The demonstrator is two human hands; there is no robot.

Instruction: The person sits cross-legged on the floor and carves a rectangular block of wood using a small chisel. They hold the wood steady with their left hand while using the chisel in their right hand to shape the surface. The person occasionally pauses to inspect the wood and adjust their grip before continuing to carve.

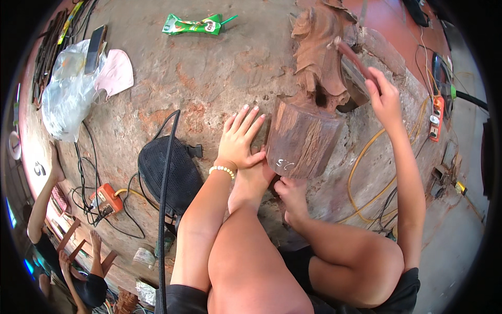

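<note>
A carved wooden statue [319,57] lies on the ground, its thick, rough-hewn base [300,138] toward me with a pale mark on its end. My right hand [386,97] is closed round a slim reddish-brown handled tool [355,60], whose pale tip is at the carved folds; its exact kind does not show. Fingers spread, my left hand [241,138] rests flat beside the base, its heel against my foot [250,183], and holds nothing. A beaded bracelet [222,170] circles the left wrist. My other foot [293,196] is at the base's near end.
A black mesh bag [170,170] with a strap lies left of my arm. Farther left are an orange power strip [106,199], cables, a plastic bag [68,99], a phone [95,48] and a pink mask [116,72]. A green packet [192,25] lies ahead. Another person [86,282] sits lower left.
</note>
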